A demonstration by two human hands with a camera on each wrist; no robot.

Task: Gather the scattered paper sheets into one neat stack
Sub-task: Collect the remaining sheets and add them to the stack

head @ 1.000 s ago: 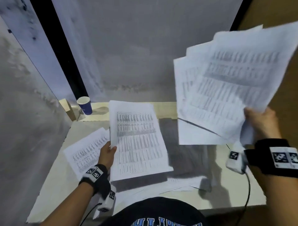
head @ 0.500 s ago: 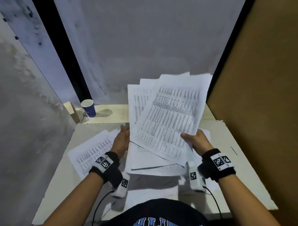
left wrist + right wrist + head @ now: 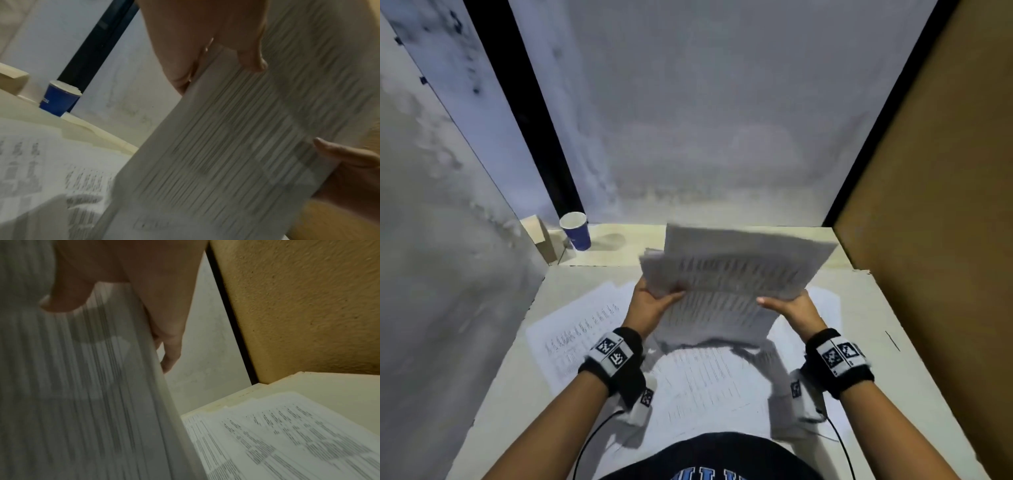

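Observation:
A bundle of printed paper sheets (image 3: 726,284) is held above the table, tilted and blurred, its edges uneven. My left hand (image 3: 654,301) grips its left edge, thumb on top (image 3: 251,53). My right hand (image 3: 791,308) grips the right edge, thumb on the front, fingers behind (image 3: 168,356). The bundle (image 3: 226,154) fills both wrist views (image 3: 82,386). More printed sheets lie flat on the table: one at the left (image 3: 575,335), one under the bundle near my body (image 3: 709,380), and some at the right (image 3: 287,434).
A blue paper cup (image 3: 576,230) stands at the table's back left beside a small wooden block (image 3: 541,236). Grey walls close in the left and back; a brown board (image 3: 928,205) stands along the right. The pale table (image 3: 893,308) is narrow.
The right hand brought its fan of sheets down from the upper right to the middle. The left hand joined in, and both now hold one bundle, lower and squarer than before.

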